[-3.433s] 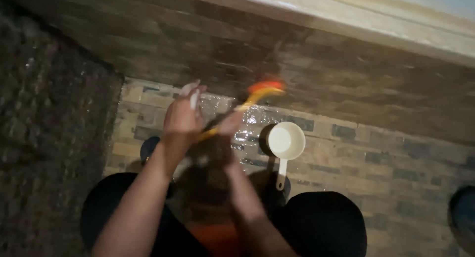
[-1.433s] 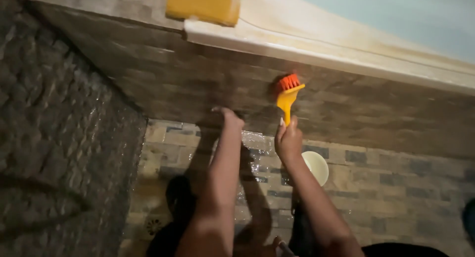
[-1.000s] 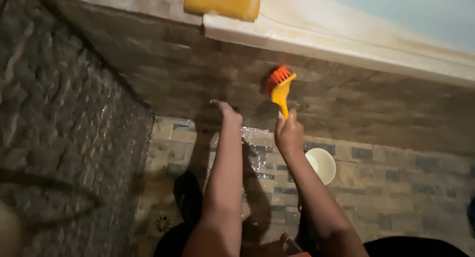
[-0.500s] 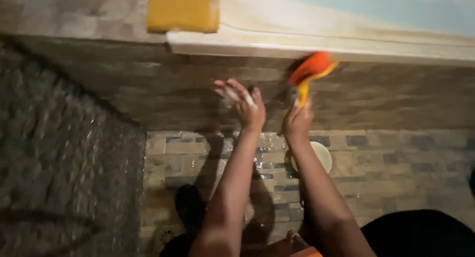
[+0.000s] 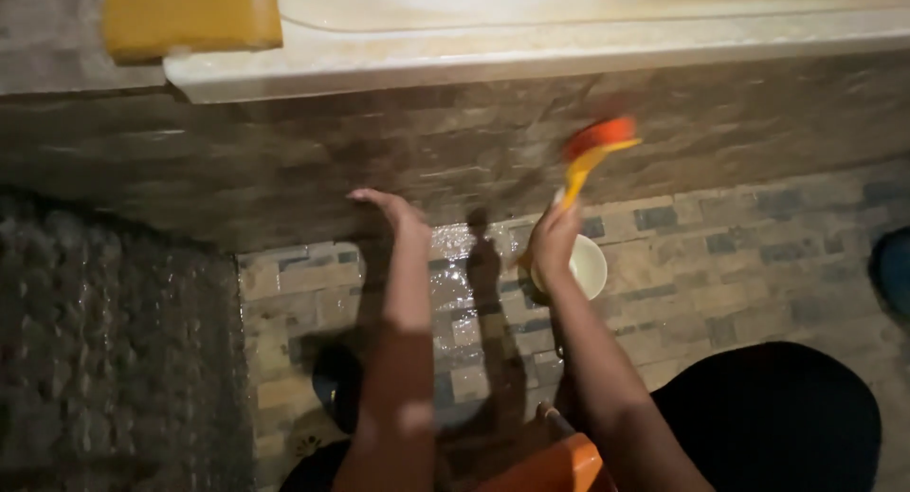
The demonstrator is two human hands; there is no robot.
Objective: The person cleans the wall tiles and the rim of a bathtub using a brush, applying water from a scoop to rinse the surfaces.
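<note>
- Head view: right hand [image 5: 555,241] is wrapped tight around the yellow handle of a brush [image 5: 595,146], its orange head blurred against the brown tiled wall [image 5: 284,160].
- Left hand [image 5: 393,212] lies flat on that wall, fingers spread, holding nothing.
- White cup [image 5: 583,269] sits on the wet floor [image 5: 720,264] just beside the right hand.
- Yellow sponge [image 5: 190,16] rests on the pale ledge [image 5: 531,56] above.

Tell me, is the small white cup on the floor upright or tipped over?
Upright: the white cup shows its round open mouth from above, standing on the wet tiled floor.
</note>
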